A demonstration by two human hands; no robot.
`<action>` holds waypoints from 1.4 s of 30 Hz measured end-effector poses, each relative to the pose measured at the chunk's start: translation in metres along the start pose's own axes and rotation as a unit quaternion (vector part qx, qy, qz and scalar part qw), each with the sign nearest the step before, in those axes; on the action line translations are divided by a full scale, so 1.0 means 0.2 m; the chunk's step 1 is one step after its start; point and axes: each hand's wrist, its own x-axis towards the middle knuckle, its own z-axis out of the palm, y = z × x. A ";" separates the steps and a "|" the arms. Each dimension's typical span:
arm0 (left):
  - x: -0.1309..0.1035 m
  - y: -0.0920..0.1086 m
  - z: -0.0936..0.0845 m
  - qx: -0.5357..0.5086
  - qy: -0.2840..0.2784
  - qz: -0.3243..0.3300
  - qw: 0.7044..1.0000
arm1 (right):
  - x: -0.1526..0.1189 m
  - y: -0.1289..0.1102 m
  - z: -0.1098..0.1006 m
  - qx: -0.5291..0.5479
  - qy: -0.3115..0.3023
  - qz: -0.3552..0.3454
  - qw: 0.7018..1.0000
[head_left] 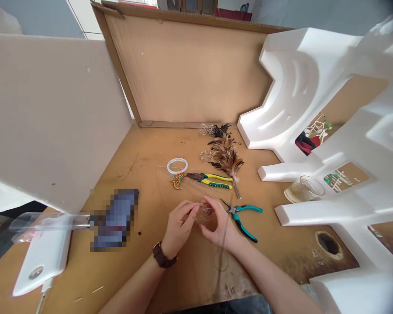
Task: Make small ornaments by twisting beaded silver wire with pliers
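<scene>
Near the front middle of the wooden table (150, 196), my left hand (181, 222) and my right hand (218, 222) meet at the fingertips. Both pinch a small piece of thin wire (203, 214), partly hidden by the fingers. A dark watch is on the left wrist. Teal-handled pliers (244, 218) lie open just right of my right hand. Beyond the hands are yellow-green pliers (209, 179), a bundle of colourful threads (178, 179) and a white tape ring (177, 166). A brown feather duster (227, 157) lies behind them.
White foam packing (294, 87) stands along the right, with a glass cup (304, 189) beside it. Cardboard (196, 74) rises at the back. A pixelated phone-like object (116, 222) and a white power bank (44, 257) lie left. A hole (329, 244) is at the right front.
</scene>
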 end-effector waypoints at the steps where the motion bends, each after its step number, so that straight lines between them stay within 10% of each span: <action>1: 0.00 0.00 0.00 -0.001 0.002 -0.011 1.000 | 0.00 0.00 0.01 -0.004 -0.010 -0.001 1.000; 13: 0.01 -0.02 -0.02 0.059 -0.165 -0.028 0.984 | -0.03 0.09 0.07 0.004 -0.066 0.066 0.996; 24: 0.02 -0.07 -0.06 0.083 -0.106 -0.037 0.990 | -0.06 0.10 0.11 -0.047 -0.023 0.063 0.997; 34: -0.03 0.03 -0.03 0.305 -0.232 0.058 0.922 | -0.07 0.12 0.15 -0.113 -0.045 0.015 0.992; 42: -0.01 0.00 -0.11 0.184 -0.181 0.029 0.966 | -0.05 0.08 0.08 -0.121 -0.123 0.039 0.984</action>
